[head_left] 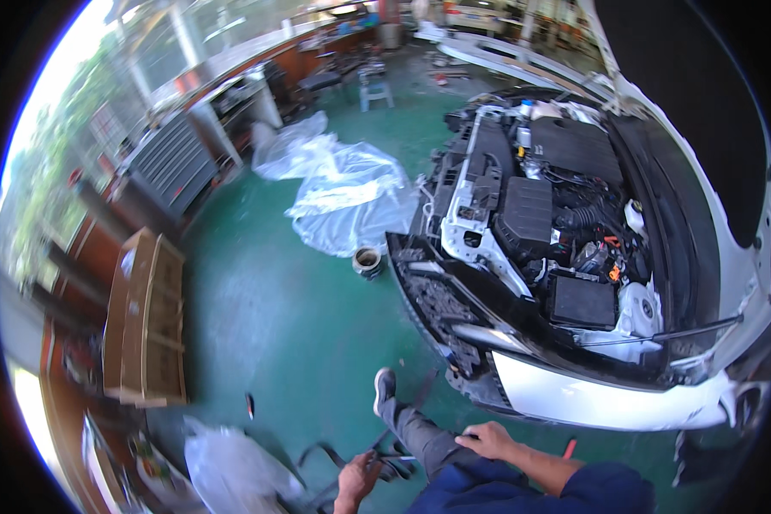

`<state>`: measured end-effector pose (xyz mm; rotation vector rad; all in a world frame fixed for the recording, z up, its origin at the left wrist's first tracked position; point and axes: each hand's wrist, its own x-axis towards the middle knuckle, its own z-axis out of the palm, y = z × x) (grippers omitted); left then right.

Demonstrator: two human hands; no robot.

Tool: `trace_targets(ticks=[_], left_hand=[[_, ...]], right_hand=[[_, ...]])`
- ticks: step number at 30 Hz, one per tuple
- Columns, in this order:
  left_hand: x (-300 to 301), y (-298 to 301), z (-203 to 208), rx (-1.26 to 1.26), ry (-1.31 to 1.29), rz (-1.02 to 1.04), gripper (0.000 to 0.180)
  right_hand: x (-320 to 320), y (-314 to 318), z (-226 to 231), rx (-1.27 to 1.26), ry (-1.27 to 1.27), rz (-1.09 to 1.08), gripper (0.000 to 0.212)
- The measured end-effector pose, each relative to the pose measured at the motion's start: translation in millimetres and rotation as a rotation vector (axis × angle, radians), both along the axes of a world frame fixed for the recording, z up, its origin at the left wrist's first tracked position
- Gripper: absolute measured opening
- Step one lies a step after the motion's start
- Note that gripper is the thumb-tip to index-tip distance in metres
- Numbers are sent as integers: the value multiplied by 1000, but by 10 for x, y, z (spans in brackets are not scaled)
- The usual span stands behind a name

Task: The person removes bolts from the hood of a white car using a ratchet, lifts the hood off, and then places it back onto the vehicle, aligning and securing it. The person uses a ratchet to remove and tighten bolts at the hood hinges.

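Observation:
My left hand [357,481] is low in the view, its fingers curled closed. A thin shiny rod [396,457] and black strips [317,452] show beside it; which of these it grips, I cannot make out. My right hand [488,441] is to the right, over my grey trouser leg [428,445], with the fingers closed. A small dark end shows at its fingertips, too small to name. Ahead on the right stands a white car with its bonnet raised and the engine bay [565,214] exposed. Its white front wing [591,394] is nearest my right arm.
A dark pot [367,262] and crumpled clear plastic sheeting [351,193] lie on the green floor. Left are a tall cardboard box [146,321], a grey drawer cabinet [173,163] and a plastic bag [231,471]. A red-handled object [570,448] lies below the wing.

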<state>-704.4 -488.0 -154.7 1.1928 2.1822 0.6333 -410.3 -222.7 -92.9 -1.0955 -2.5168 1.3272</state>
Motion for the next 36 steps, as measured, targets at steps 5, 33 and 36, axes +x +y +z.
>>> trace_targets(ticks=[5, 33, 36], left_hand=[[-2148, 316, -151, 63, -86, 363, 39], [-5209, 8006, 577, -48, -320, -507, 36], [-5209, 8244, 357, -112, -326, -515, 35]], right_hand=[[-2001, 1001, -181, -41, 6, -11, 42], [-1229, 4324, 8229, 2146, -573, -1497, 69], [-1160, 4360, 8606, 1793, -620, -1574, 83]])
